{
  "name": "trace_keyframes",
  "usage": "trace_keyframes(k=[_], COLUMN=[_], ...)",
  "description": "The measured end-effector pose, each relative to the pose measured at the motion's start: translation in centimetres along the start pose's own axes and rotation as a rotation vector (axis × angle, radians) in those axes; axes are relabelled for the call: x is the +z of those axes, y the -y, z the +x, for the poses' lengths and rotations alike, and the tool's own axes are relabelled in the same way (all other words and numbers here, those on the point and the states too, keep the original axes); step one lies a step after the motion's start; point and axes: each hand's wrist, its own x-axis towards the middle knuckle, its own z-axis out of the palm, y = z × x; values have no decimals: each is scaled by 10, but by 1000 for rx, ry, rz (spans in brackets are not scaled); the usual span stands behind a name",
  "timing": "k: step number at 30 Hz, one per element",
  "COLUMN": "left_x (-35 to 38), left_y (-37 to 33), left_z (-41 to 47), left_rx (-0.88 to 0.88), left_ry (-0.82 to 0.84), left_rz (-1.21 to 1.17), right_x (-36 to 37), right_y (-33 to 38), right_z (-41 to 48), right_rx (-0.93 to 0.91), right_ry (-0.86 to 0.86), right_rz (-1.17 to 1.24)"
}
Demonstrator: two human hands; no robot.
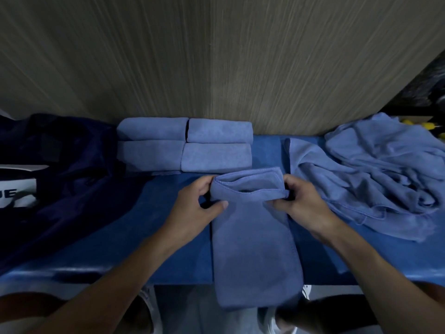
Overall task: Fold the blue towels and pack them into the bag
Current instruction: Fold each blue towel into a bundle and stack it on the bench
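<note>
Folding step in hand. Left grip (199,203) and right grip (304,201) are both pinching far end of towel (252,237), closed on it. Towel is lying between grips, running toward person on surface (168,242). Bag (72,169) is sitting left of left grip. Next, likely: folding end over evenly, corners matched.

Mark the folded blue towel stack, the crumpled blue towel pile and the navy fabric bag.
Folded blue towel stack (214,157), head view: front right towel's top.
Crumpled blue towel pile (375,169), head view: middle.
Navy fabric bag (72,165), head view: middle.

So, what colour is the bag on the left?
The bag is dark navy; the head view shows it.
</note>
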Motion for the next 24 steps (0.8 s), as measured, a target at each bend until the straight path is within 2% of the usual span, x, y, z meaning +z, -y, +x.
trace_keyframes(k=[3, 9, 15, 20, 24], left_x=[1, 4, 7, 4, 2], left_y=[-3, -7, 5, -4, -11], left_z=[2, 14, 12, 22, 17], left_rx=[-5, 3, -13, 32, 120], left_ry=[-50, -160, 1, -156, -105], left_rz=[-5, 2, 117, 85, 141], right_x=[1, 3, 3, 3, 1], right_y=[1, -1, -2, -3, -3], right_z=[0, 6, 14, 17, 15], right_rx=[22, -41, -97, -149, -246], right_ry=[-6, -113, -144, -203, -141], right_rz=[93, 40, 54, 36, -98])
